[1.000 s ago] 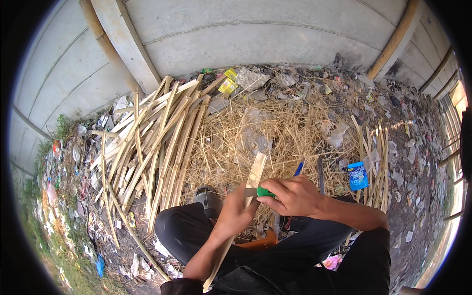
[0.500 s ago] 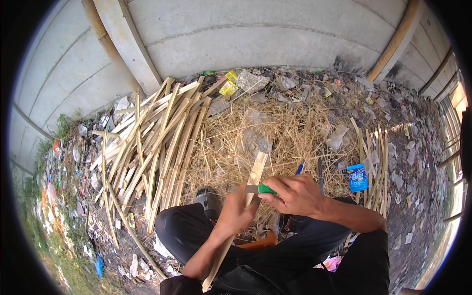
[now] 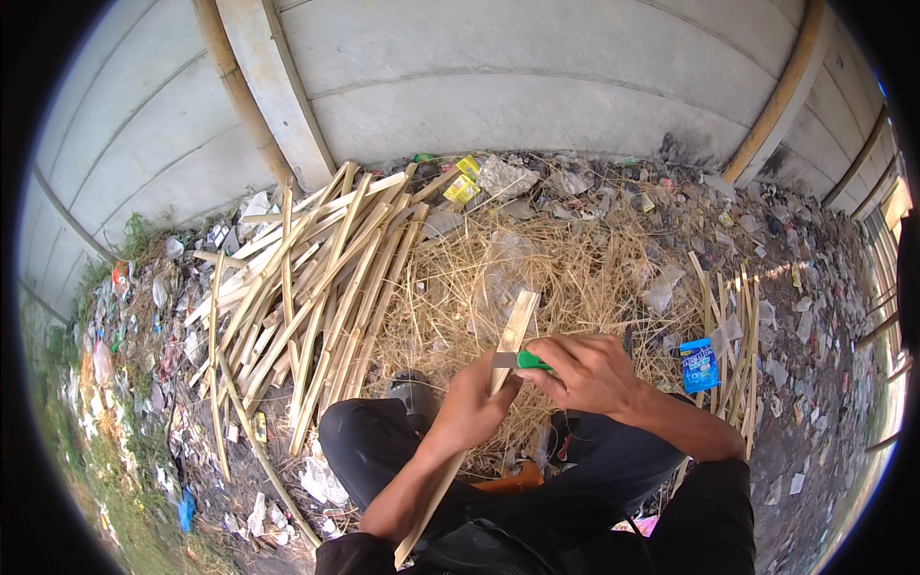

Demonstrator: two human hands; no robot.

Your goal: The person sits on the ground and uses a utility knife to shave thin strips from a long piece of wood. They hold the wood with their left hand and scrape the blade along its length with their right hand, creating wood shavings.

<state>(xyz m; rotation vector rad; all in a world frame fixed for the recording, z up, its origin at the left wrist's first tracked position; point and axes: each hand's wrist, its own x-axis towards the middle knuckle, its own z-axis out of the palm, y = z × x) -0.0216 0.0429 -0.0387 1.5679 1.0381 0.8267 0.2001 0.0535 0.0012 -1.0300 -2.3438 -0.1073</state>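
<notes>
A long split bamboo strip (image 3: 517, 321) runs from my lap up past my hands, its far end pale and bare. My left hand (image 3: 470, 407) is closed round it below that end. In my right hand (image 3: 594, 374) is a knife with a green handle (image 3: 530, 360), gripped with the fingers curled over it. Its short flat blade (image 3: 504, 360) lies across the strip, right by the left hand's fingers. The blade's edge is too small to make out.
Bamboo strips are heaped in a pile (image 3: 326, 287) on the left, with a smaller bundle (image 3: 747, 355) at right. Thin shavings (image 3: 575, 254) cover the ground ahead. A blue packet (image 3: 700, 366) lies by the bundle. A concrete wall (image 3: 537, 105) stands behind.
The view has shifted slightly, so the surroundings sit a little lower and to the right. Both hands keep their hold, with the knife still across the strip.
</notes>
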